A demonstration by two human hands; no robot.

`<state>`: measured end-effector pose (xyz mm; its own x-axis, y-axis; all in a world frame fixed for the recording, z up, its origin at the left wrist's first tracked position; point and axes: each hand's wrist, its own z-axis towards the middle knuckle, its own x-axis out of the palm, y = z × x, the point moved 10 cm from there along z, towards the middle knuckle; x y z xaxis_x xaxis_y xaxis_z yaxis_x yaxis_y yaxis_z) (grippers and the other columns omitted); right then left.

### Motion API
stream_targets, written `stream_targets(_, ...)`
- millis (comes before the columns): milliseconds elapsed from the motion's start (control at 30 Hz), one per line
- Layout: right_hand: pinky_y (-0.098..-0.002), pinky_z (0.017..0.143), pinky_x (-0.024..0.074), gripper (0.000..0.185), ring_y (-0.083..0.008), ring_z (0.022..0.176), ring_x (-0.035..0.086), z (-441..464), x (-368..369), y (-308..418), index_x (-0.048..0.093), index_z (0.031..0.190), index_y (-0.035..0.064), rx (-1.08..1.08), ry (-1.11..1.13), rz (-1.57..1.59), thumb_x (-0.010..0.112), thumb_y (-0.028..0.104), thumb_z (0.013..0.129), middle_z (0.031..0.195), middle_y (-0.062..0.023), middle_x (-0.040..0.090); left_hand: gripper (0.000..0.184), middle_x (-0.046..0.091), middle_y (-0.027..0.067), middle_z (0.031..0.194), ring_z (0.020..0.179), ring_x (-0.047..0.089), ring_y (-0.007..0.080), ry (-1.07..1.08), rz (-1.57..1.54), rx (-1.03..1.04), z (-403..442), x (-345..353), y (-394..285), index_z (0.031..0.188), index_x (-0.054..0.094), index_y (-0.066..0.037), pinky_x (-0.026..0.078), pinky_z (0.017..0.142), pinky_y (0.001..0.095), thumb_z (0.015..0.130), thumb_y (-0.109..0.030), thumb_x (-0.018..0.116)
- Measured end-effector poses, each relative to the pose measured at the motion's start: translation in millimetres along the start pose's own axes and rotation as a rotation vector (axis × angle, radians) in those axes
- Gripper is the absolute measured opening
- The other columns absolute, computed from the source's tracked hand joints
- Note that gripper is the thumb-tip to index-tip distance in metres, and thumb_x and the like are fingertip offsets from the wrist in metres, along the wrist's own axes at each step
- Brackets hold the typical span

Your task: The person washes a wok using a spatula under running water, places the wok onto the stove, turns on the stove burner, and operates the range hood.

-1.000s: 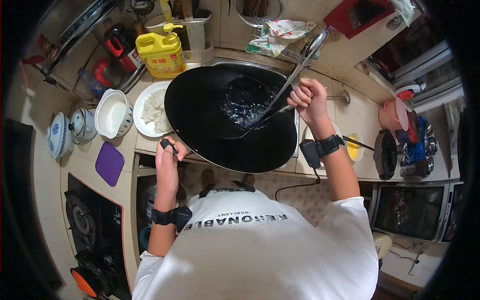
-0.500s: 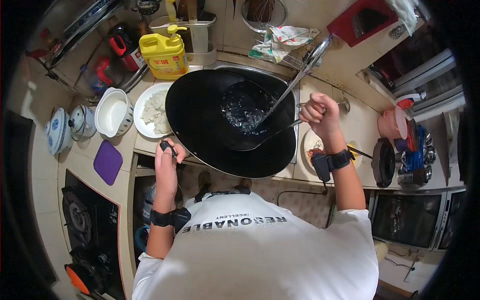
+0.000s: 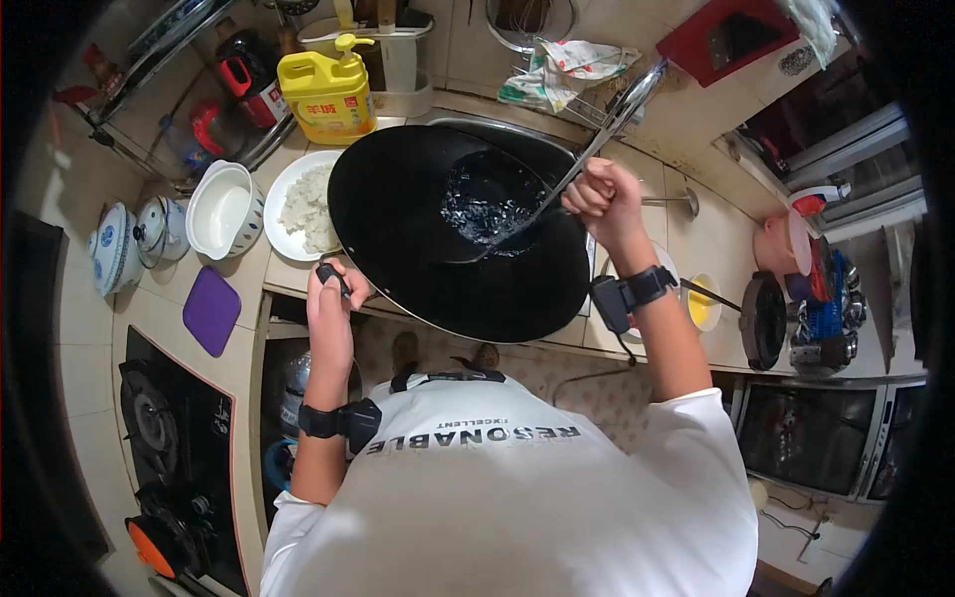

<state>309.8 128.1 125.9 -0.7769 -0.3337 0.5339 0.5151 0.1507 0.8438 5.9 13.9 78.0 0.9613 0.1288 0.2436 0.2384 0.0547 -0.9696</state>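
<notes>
A large black wok [image 3: 398,209] sits tilted over the sink [image 3: 468,127], with churning water [image 3: 487,211] pooled inside it. My left hand [image 3: 338,303] is closed round the wok's black handle [image 3: 332,280] at the lower left of the rim. Over the wok's right side, my right hand [image 3: 607,197] grips what looks like a spatula [image 3: 512,239], its head down in the wok near the water. A long metal faucet [image 3: 627,104] slants down from the upper right, close past my right hand, towards the water.
Left of the wok are a plate of rice [image 3: 308,209], a white pot [image 3: 224,209] and a purple mat [image 3: 212,310]. A yellow detergent jug [image 3: 326,98] stands behind. To the right are a bowl with yellow contents [image 3: 702,301], a ladle [image 3: 690,203] and a black lid [image 3: 764,320].
My right hand has moved up and left with the spatula, whose head has shifted up within the wok. The wok has risen slightly in view; my left hand keeps its hold.
</notes>
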Motion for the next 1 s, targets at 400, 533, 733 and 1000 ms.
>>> stream_targets(400,-0.0275,0.049,0.0276,0.037,-0.0099,0.039,0.023,-19,-16,-3,0.029,0.053,0.0158,-0.028,-0.109,0.121,0.041,0.022,0.087,0.041,0.004,0.024,0.013,0.035,0.002,0.067,0.063,0.032,0.0107,-0.01,0.023,-0.034,-1,4,-6,0.094,0.037,-0.007,0.029,0.064,0.0247,0.092,-0.017,0.029)
stream_targets(533,-0.028,0.048,0.0271,0.038,-0.0098,0.038,0.023,-52,-8,27,0.029,0.051,0.0148,0.029,-0.077,-0.083,0.043,0.022,0.086,0.041,0.0031,0.026,0.013,0.035,0.0023,0.066,0.063,0.032,0.0116,-0.003,0.004,-0.029,3,3,-5,0.094,0.037,-0.008,0.03,0.065,0.0263,0.092,-0.018,0.03)
stream_targets(733,-0.0231,0.04,0.0243,0.036,-0.0071,0.04,0.03,-40,37,5,0.035,0.051,0.0108,0.064,-0.035,-0.462,0.053,0.014,0.082,0.047,0.0038,0.032,0.015,0.042,0.0045,0.067,0.064,0.036,0.0111,-0.013,-0.021,-0.023,0,1,-3,0.097,0.037,-0.007,0.032,0.065,0.0248,0.09,-0.014,0.026)
stream_targets(1000,-0.023,0.039,0.024,0.035,-0.0063,0.039,0.029,-23,58,12,0.035,0.052,0.0113,0.131,-0.027,-0.413,0.053,0.009,0.082,0.047,0.0047,0.032,0.016,0.044,0.0036,0.071,0.067,0.038,0.0098,0.05,-0.024,-0.035,0,1,0,0.099,0.038,-0.007,0.032,0.066,0.0242,0.09,-0.013,0.027)
